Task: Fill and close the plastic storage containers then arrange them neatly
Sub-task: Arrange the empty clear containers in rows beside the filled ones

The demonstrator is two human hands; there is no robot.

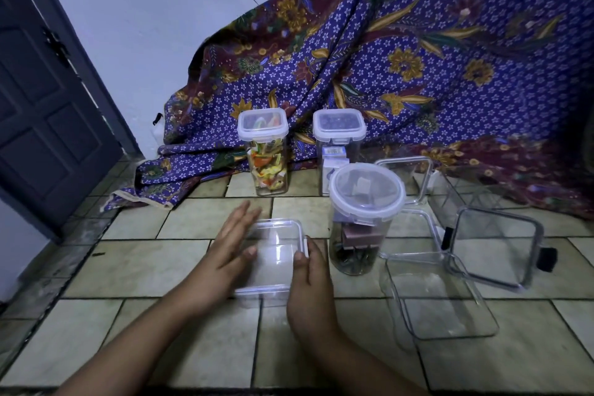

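A small clear square container with its lid on [276,254] sits on the tiled floor in front of me. My left hand [228,247] lies flat with spread fingers against its left side and top. My right hand [310,280] presses its right edge, thumb on the lid's rim. Behind stand two tall closed jars: one with colourful pieces [266,154], one with a dark lid view and small boxes [337,145]. A round closed jar [360,219] holding blocks and dark bits stands just right of my hands.
Several empty clear containers and loose lids lie to the right, among them a rectangular tub [443,299] and a lid with black clips [495,247]. A purple patterned cloth [418,58] drapes behind. A dark door [41,106] is at left.
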